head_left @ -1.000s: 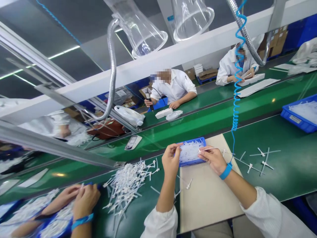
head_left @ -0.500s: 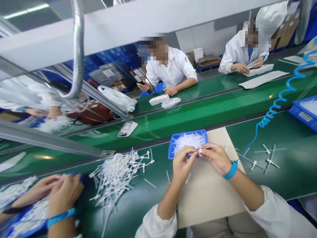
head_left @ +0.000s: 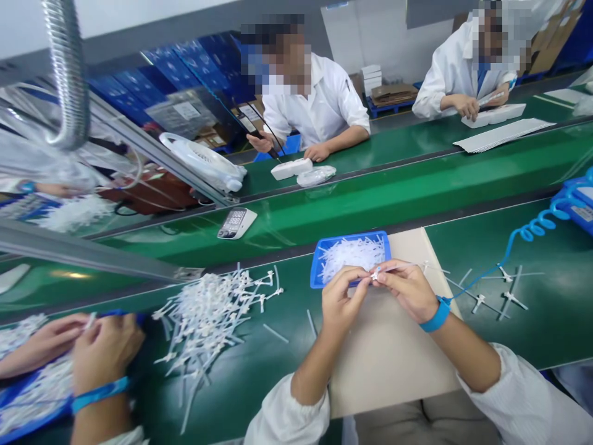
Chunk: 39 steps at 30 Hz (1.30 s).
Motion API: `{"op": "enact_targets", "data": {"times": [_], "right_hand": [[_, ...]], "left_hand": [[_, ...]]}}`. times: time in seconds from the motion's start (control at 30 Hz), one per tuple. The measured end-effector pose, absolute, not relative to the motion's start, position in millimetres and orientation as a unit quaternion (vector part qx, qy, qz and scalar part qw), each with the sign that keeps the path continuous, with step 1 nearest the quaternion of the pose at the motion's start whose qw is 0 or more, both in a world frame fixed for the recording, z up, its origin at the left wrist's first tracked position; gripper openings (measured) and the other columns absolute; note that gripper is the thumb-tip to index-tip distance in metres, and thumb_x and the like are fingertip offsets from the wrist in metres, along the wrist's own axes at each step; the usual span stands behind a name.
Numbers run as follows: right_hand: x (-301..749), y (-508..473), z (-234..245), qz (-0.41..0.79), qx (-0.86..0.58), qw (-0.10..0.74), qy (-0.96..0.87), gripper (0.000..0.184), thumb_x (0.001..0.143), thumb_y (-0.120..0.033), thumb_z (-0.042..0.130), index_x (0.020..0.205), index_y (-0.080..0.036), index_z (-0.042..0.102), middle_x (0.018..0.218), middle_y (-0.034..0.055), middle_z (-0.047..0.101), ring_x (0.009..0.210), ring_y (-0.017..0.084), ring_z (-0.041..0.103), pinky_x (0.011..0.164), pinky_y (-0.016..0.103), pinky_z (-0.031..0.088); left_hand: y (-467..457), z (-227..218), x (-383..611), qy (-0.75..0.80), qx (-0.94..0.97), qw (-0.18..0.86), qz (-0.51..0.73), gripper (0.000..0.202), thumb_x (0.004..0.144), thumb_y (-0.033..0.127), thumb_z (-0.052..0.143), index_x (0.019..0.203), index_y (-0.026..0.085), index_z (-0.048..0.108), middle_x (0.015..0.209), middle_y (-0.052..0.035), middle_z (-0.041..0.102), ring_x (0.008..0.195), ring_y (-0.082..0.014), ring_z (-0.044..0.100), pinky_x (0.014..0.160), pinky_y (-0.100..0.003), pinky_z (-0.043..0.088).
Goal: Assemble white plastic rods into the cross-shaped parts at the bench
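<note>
Both my hands meet over the beige board point(head_left: 393, 364), just in front of a blue tray point(head_left: 316, 272) full of short translucent tube pieces point(head_left: 354, 254). Between my fingertips is a small white connector with thin tubes point(head_left: 375, 275). My left hand point(head_left: 343, 296) pinches it from the left, thumb and forefinger closed. My right hand point(head_left: 407, 290), with a blue wrist strap, pinches it from the right, and a tube runs out along the fingers. The fingers partly hide the piece. Left of me lies a large pile of white connectors with tubes point(head_left: 210, 315).
Several tubed connectors point(head_left: 509, 296) lie right of the board, under a coiled blue cord point(head_left: 507, 247). At far left a co-worker's hands point(head_left: 104, 346) work over another blue tray. Across the green line sit two people in white coats. A display device point(head_left: 236, 224) rests on the ledge.
The camera view has shifted a little, and the blue cord hangs differently. My hands keep nearly the same pinch on the connector. The co-worker's hands at left have moved slightly apart.
</note>
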State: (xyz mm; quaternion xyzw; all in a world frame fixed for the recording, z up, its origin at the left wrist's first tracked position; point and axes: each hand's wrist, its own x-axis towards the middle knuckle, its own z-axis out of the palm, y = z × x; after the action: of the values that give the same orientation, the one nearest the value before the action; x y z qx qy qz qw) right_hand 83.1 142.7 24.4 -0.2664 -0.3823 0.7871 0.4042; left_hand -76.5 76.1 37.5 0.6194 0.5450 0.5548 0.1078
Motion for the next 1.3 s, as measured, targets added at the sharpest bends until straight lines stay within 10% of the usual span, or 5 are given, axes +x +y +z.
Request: {"op": "enact_targets", "data": {"times": [0.83,1.3], "right_hand": [[81.4,133.2,26.6,0.753,-0.304,0.422,-0.403,0.027,0.074,-0.042,0.097,0.089,-0.022,0.085,0.087,0.0034,0.082,0.083,0.020,0.075,0.088,0.035,0.059],[82.6,137.1,27.3,0.762,-0.295,0.428,-0.385,0.037,0.070,-0.050,0.100,0.087,-0.021,0.084,0.080,0.0031,0.080,0.078,0.019,0.072,0.083,0.035,0.059]], "left_hand": [[73.2,39.8,-71.3,0.516,0.670,-0.010,0.534,0.017,0.098,0.004,0.072,0.100,0.020,0.077,0.092,-0.0032,0.081,0.083,-0.0160,0.077,0.080,-0.029,0.061],[78.4,35.8,-69.2,0.546,0.588,0.144,0.579,0.010,0.100,0.024,0.075,0.096,0.022,0.084,0.088,-0.0046,0.082,0.081,-0.0185,0.077,0.077,-0.030,0.062]]}}
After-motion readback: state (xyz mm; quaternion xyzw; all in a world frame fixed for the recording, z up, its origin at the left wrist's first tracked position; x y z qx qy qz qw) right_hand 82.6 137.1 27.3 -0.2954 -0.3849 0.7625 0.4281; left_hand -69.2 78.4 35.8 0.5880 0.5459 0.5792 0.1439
